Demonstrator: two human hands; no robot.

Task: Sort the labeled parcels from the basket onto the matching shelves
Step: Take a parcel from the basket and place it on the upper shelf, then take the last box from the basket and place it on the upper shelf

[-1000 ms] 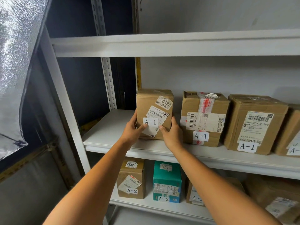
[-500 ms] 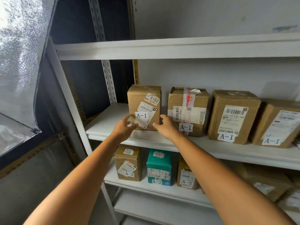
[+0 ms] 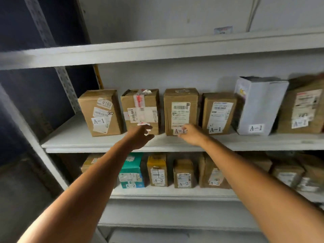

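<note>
both our hands are out in front of the a-1 shelf [image 3: 70, 135] and neither one's got anything in it. left hand [image 3: 140, 137] hangs in front of the bottom of the red-taped parcel [image 3: 140, 102], fingers loosely curled, thumb apart, gripping nothing. right hand [image 3: 190, 135] sits over the a-1 label of the third parcel [image 3: 180, 106], fingers loosely bent and empty. it's blurry there, so we can't tell if it actually touches the box.

the 0180 parcel [image 3: 100, 113], brown cardboard with "80" scribbled on it and an a-1 sticker, stands upright at the far left end of the row. it's clear of both hands, just beside the red-taped parcel with a small gap between them.

further right on the same shelf: a fourth brown parcel [image 3: 218, 113] and a white box [image 3: 259, 106], both tagged a-1, then a bigger brown box [image 3: 303, 106] at the edge of view, tag too smeared to read for sure.

the shelf below [image 3: 166, 194] has the a-2 lot: a teal box [image 3: 131, 171], a yellow-topped box [image 3: 157, 170], a small brown box [image 3: 183, 173], and more blurry ones off to the right.
</note>
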